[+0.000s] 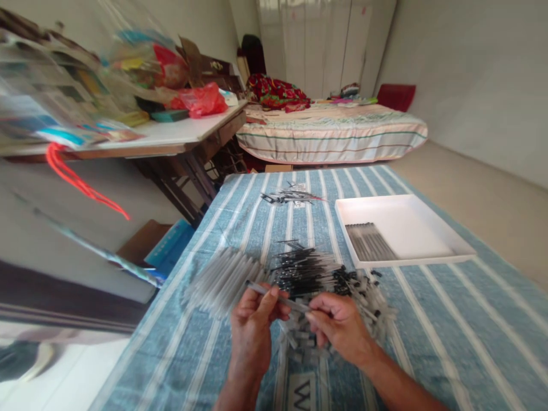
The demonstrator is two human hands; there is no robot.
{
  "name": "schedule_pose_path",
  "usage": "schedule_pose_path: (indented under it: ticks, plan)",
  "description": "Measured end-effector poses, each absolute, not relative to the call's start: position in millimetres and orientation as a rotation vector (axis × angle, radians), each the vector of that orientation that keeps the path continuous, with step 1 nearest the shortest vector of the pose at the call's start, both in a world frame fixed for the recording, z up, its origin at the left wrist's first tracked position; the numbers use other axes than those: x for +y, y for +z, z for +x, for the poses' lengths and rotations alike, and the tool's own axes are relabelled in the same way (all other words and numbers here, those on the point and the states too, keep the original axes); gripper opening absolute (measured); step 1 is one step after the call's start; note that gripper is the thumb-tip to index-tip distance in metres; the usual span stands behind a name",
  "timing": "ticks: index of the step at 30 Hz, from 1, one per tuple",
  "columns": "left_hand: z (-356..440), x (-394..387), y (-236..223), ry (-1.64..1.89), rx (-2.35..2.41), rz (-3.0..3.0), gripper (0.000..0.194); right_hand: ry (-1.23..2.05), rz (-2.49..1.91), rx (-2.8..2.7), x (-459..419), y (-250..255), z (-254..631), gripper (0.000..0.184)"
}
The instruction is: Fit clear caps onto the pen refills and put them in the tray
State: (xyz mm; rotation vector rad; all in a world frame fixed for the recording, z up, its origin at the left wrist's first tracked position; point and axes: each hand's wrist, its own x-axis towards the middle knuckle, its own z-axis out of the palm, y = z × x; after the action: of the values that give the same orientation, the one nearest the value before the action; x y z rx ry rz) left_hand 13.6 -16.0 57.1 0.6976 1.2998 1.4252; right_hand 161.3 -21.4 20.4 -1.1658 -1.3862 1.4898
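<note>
Held level between both hands is a slim grey pen (296,305). My left hand (253,326) is closed around its barrel, with the tip end poking out to the left. The fingers of my right hand (340,326) pinch its right end; whether a small part sits between them I cannot make out. Left of the hands lies a row of translucent pen barrels (226,279). Just beyond them is a pile of black refills (299,268). Small caps and end plugs (372,302) are heaped to the right, and grey caps (303,342) lie partly under my hands.
A white box lid (432,260) at the right holds a row of finished-looking pens (370,241). Several loose refills (291,196) lie at the far end of the striped tablecloth (171,354). A cluttered side table (171,142) stands left; a bed (334,134) is behind.
</note>
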Motion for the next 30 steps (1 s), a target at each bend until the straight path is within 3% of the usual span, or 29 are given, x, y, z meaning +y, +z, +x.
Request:
schedule_pose_path:
  ticks: [4, 10, 18, 22, 25, 30]
  plan:
    - [6.1, -15.0, 53.6, 1.363, 1.308, 0.748, 0.016, 1.502, -1.205, -1.517, -17.7, 25.1, 159.7, 0.014]
    - [10.2, -18.5, 55.9, 1.285, 1.330, 0.833, 0.017, 0.881, -1.177, -2.039, -6.3, 43.7, 163.6, 0.018]
    - [30.2, -16.0, 61.8, 1.271, 1.363, 0.888, 0.030, 0.646, -1.224, -2.150, 6.8, 52.5, 176.6, 0.016]
    - [25.5, -13.8, 58.9, 1.270, 1.506, 0.933, 0.041, 0.504, -1.585, -1.947, 46.9, 56.3, 238.1, 0.020]
    - [14.5, -13.8, 47.8, 1.152, 1.624, 1.050, 0.038, 0.285, -2.129, -1.830, 86.8, 52.6, 297.8, 0.021]
    - [2.8, -20.9, 20.2, 1.143, 1.778, 1.286, 0.026, 0.288, -2.359, -1.808, 123.6, 30.9, 356.9, 0.019]
